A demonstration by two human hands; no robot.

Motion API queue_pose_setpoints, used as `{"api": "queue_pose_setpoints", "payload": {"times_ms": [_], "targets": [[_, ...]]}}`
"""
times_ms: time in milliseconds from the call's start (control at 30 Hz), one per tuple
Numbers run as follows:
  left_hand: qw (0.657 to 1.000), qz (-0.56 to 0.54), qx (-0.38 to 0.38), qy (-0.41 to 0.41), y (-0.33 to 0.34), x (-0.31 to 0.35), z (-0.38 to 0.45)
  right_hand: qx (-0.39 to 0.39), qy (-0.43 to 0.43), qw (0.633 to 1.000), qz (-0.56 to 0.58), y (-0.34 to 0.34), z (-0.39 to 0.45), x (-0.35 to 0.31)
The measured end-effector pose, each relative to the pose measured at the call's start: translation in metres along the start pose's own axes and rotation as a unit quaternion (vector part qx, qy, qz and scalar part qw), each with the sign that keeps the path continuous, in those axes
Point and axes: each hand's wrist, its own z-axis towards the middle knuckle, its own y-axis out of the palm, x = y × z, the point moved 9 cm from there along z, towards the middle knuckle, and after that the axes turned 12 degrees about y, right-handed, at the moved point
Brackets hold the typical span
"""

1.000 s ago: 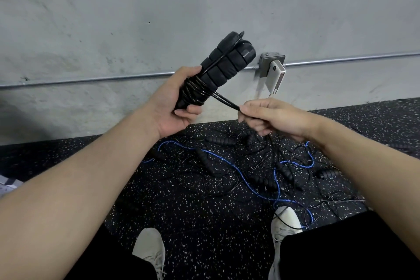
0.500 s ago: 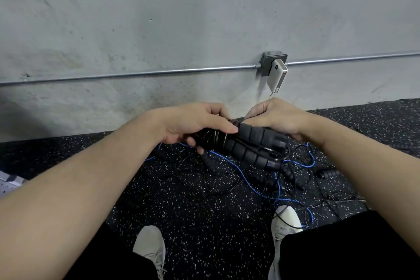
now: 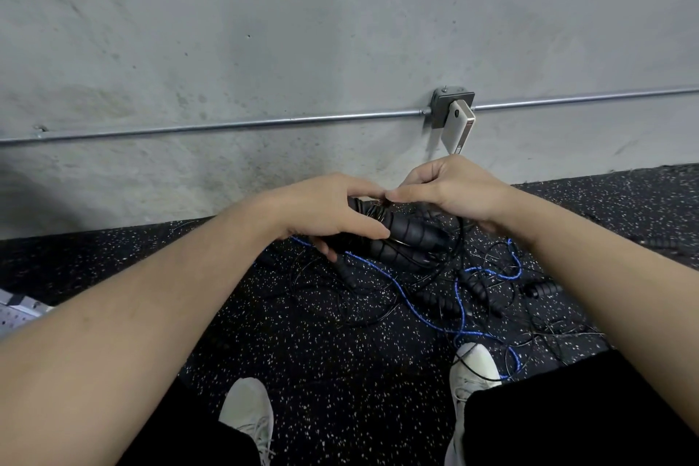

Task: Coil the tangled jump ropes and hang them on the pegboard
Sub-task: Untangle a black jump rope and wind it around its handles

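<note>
Above the speckled floor point(image 3: 321, 363), both hands work one black jump rope bundle point(image 3: 401, 238).

Left hand point(image 3: 333, 212) has fingers and thumb curled round the bundle's wound end, its two foam handles pointing right and slightly down. Right hand point(image 3: 450, 189) sits just beside it, thumb and fingers pinching the thin black cord point(image 3: 459, 238) near the windings (the exact grip is partly hidden). Below lies the tangle of remaining ropes point(image 3: 472, 291), black handles and a blue cord point(image 3: 408, 295), beside two white shoes point(image 3: 247, 416). A grey wall point(image 3: 302, 30) carries a metal conduit point(image 3: 227, 126).
</note>
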Motion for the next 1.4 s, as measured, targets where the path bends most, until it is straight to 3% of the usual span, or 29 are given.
{"api": "queue_pose_setpoints", "payload": {"times_ms": [167,333,433,533,633,833,1033,1200,1400], "targets": [[0.997,0.036,0.062,-0.016,-0.007,-0.009,0.003,0.026,0.039,0.999,-0.018,0.008,0.002,0.001],[0.994,0.070,0.070,-0.040,-0.002,-0.018,0.007,-0.033,0.085,0.991,-0.101,0.022,0.000,0.008],[0.994,0.054,0.090,-0.043,-0.004,-0.018,0.008,-0.102,0.089,0.991,-0.003,0.036,-0.001,0.007],[0.993,0.028,0.108,-0.046,-0.004,-0.019,0.009,-0.123,0.094,0.984,0.091,0.042,0.001,0.008],[0.986,-0.026,0.154,-0.059,-0.009,-0.022,0.006,-0.141,0.090,0.979,0.113,0.048,0.001,0.005],[0.947,-0.213,0.232,-0.064,-0.016,-0.027,0.003,-0.092,0.094,0.987,0.089,0.039,0.002,0.001],[0.906,-0.365,0.203,-0.059,-0.010,-0.024,0.004,-0.121,0.097,0.981,0.112,0.037,0.000,0.006],[0.886,-0.423,0.190,-0.029,-0.005,-0.009,0.001,-0.115,0.124,0.974,0.152,0.033,0.001,0.013],[0.862,-0.460,0.213,-0.021,-0.007,-0.007,0.000,-0.108,0.089,0.967,0.212,0.030,0.000,0.000]]}}
